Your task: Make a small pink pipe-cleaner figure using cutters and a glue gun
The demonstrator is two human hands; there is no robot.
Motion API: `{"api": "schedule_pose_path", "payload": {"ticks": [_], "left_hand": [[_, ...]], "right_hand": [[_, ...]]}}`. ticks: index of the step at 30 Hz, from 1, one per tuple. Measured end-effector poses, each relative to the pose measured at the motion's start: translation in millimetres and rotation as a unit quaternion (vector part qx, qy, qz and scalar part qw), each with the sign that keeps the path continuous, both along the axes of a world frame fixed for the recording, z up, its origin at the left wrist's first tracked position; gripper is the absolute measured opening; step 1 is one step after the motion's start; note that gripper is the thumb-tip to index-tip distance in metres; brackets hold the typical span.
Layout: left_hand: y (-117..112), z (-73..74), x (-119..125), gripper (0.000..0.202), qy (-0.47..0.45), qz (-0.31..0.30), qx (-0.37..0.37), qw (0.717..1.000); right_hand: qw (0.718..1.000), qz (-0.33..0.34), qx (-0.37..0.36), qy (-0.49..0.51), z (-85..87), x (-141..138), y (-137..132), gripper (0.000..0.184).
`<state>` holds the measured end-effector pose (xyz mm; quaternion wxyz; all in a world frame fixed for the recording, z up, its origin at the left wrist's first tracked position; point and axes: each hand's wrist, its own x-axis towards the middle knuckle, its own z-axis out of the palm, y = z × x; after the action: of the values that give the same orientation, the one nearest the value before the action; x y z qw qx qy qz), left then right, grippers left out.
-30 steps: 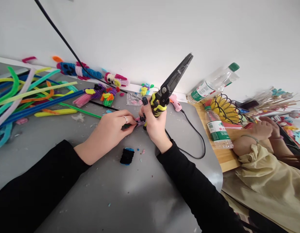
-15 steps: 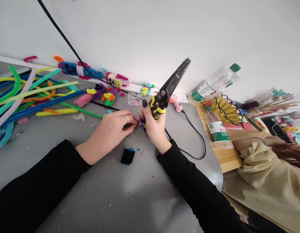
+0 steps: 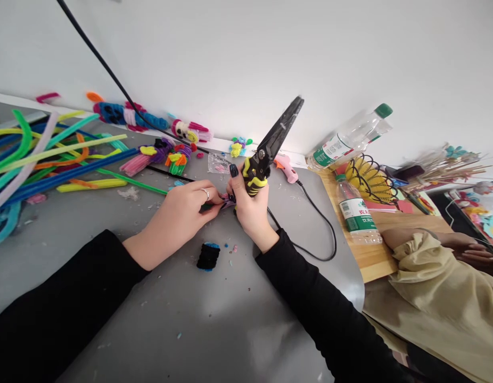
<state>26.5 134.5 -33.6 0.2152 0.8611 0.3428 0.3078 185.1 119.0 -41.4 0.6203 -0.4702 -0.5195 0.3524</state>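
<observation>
My right hand (image 3: 252, 215) is wrapped round the yellow-and-black handles of a pair of scissors (image 3: 277, 132). Their dark blades point up and to the right, pressed together. My left hand (image 3: 182, 215), with a ring on one finger, pinches a small pinkish-purple fuzzy piece (image 3: 228, 203), probably pipe cleaner. The right fingertips meet the left ones at this piece, and fingers cover most of it. On the grey mat (image 3: 158, 330) just below my hands lies a small black fuzzy bundle (image 3: 208, 257) with blue ends.
Loose pipe cleaners (image 3: 63, 154) are heaped at the left. Several pipe-cleaner figures (image 3: 130, 114) lie along the wall. Right of my hands is a pink glue gun (image 3: 286, 169) with a black cord. Beyond it stand plastic bottles (image 3: 358, 215); a person in a tan sleeve (image 3: 430, 271) sits at the far right.
The scissor blades have tilted slightly and shifted a little left with my right hand. Both hands keep their grip. The other person's hand has moved slightly.
</observation>
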Motion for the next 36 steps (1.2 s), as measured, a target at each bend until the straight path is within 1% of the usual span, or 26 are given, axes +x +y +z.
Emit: {"api": "schedule_pose_path", "payload": {"ticks": [3,13,16,19,22,26,30,33,36], "left_hand": [[0.6,0.1,0.5,0.022,0.002,0.000,0.000,1.000],[-0.3,-0.2,0.9,0.021,-0.014,-0.010,0.017,1.000],[-0.7,-0.4,1.4,0.023,-0.021,-0.014,0.013,1.000],[-0.9,-0.6,1.8,0.025,-0.025,-0.014,0.013,0.999],[-0.8,-0.7,1.8,0.026,-0.027,-0.013,0.021,0.999],[-0.7,-1.0,1.9,0.026,-0.027,-0.012,0.023,0.999],[-0.6,-2.6,2.9,0.025,-0.037,-0.011,0.030,0.999],[-0.7,-4.5,3.7,0.024,-0.044,-0.014,0.038,0.998],[-0.6,-6.3,4.1,0.023,-0.043,-0.013,0.050,0.998]], "right_hand": [[1.000,-0.014,0.014,0.006,2.2,-1.6,-0.2,0.027],[1.000,-0.010,0.008,0.020,2.5,-2.0,-0.6,0.026],[0.997,-0.023,0.007,0.073,6.7,-2.9,1.1,0.032],[0.988,-0.055,0.007,0.147,11.0,-2.7,4.6,0.042],[0.979,-0.072,0.004,0.192,14.1,-1.1,7.4,0.048],[0.973,-0.059,-0.006,0.222,20.6,2.9,8.3,0.050],[0.960,-0.053,-0.015,0.273,29.7,9.8,8.5,0.054],[0.961,-0.068,-0.014,0.269,32.0,12.7,6.6,0.054],[0.974,-0.067,-0.001,0.219,28.8,9.8,1.2,0.047]]}}
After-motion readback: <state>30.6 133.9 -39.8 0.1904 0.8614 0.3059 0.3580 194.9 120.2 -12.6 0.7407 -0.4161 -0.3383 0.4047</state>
